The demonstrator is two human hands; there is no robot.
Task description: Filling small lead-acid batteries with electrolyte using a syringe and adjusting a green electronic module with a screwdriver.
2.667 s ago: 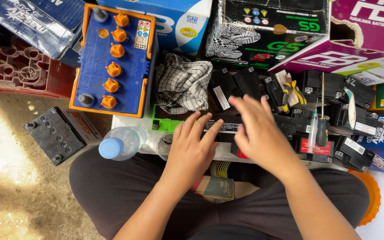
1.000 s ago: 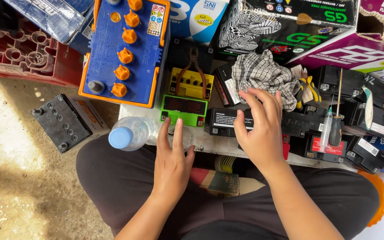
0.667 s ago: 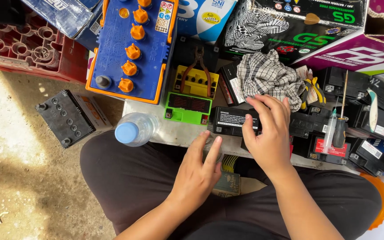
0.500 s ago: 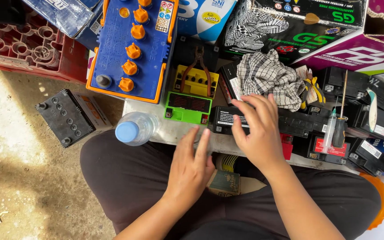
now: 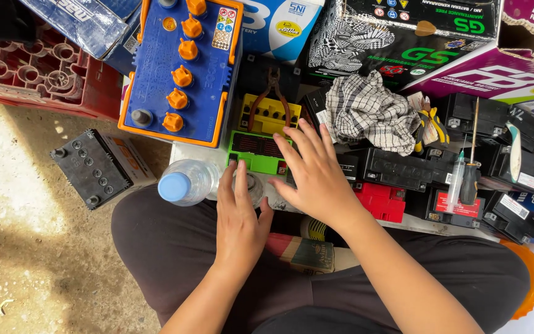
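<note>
A clear plastic bottle (image 5: pixel 183 183) with a pale blue cap lies on the white slab (image 5: pixel 202 153). The left hand (image 5: pixel 237 213), fingers flat and loose, covers a small clear glass (image 5: pixel 253 185). The right hand (image 5: pixel 314 173), spread, rests over a small black battery (image 5: pixel 345 166), gripping nothing.

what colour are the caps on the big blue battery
Orange: the caps on the big blue battery show best in the head view, left of the hands.

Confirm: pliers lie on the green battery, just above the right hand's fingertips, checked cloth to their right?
Not quite. The head view shows the pliers lying on the yellow battery; the green battery sits one place nearer the person. The right hand and the checked cloth are as you say.
</note>
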